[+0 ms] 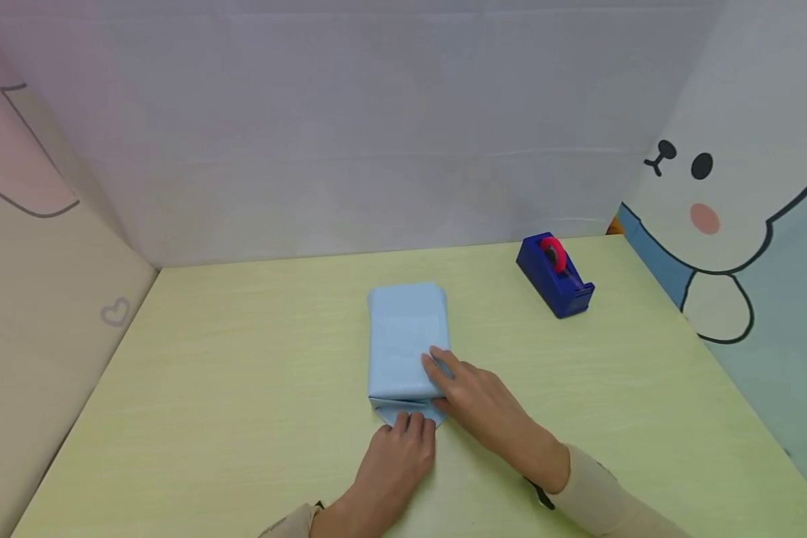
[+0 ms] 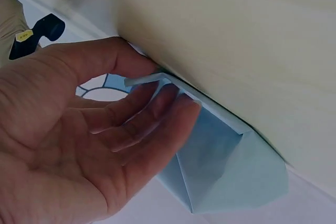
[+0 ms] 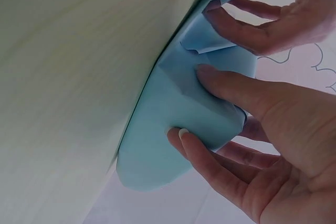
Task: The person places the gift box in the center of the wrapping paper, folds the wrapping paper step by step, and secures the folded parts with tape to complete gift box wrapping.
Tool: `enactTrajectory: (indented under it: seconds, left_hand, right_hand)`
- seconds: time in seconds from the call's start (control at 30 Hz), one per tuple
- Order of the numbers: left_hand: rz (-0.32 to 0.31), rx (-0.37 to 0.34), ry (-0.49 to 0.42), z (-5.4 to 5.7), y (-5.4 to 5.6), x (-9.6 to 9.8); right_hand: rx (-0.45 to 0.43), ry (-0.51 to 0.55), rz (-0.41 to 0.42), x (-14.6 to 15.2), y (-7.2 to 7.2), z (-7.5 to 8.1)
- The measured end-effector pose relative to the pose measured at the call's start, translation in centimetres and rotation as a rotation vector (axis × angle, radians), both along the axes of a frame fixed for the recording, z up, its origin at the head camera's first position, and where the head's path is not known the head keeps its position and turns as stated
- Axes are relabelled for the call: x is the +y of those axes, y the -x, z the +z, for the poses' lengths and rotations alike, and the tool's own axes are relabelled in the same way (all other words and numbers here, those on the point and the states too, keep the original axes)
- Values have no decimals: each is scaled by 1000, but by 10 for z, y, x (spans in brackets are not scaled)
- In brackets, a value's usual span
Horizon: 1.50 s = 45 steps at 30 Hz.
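Observation:
A box-shaped parcel in light blue wrapping paper (image 1: 406,329) lies in the middle of the table. At its near end a folded paper flap (image 2: 215,156) sticks out toward the person. My left hand (image 1: 400,456) pinches the edge of this flap, thumb on one side and fingers on the other, low at the table top. My right hand (image 1: 487,407) holds the near right corner of the parcel. In the right wrist view its thumb presses on the paper (image 3: 173,93) at the end, while its fingertips rest on the side and top.
A dark blue tape dispenser (image 1: 554,276) with a red-cored roll stands at the back right of the pale yellow-green table (image 1: 242,373). A white backdrop (image 1: 376,134) rises behind the table, with printed panels at left and right.

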<state>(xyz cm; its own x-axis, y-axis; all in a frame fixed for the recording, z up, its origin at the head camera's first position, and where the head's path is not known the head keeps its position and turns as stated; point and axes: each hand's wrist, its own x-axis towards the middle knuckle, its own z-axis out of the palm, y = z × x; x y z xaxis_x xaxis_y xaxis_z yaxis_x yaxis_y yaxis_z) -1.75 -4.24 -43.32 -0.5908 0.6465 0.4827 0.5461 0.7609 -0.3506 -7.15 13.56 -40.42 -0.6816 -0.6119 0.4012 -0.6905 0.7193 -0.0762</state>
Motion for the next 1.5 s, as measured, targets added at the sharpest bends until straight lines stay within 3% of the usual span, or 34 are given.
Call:
enactTrajectory:
  seconds: [0.2, 0.4, 0.57, 0.97, 1.2, 1.5]
  left_hand:
    - [56, -32, 16, 0, 3, -2]
    - [48, -16, 3, 3, 4, -4]
    - [24, 13, -31, 4, 5, -5]
    - [-81, -13, -81, 15, 17, -20]
    - [-100, 37, -103, 16, 24, -20]
    - [-152, -41, -165, 24, 28, -23]
  right_hand:
    - [1, 0, -1, 0, 0, 0]
    - [3, -2, -1, -1, -1, 0]
    - [11, 5, 4, -1, -1, -1]
    - [26, 24, 13, -1, -1, 0]
    - [43, 31, 7, -1, -2, 1]
    - [56, 33, 14, -3, -1, -1]
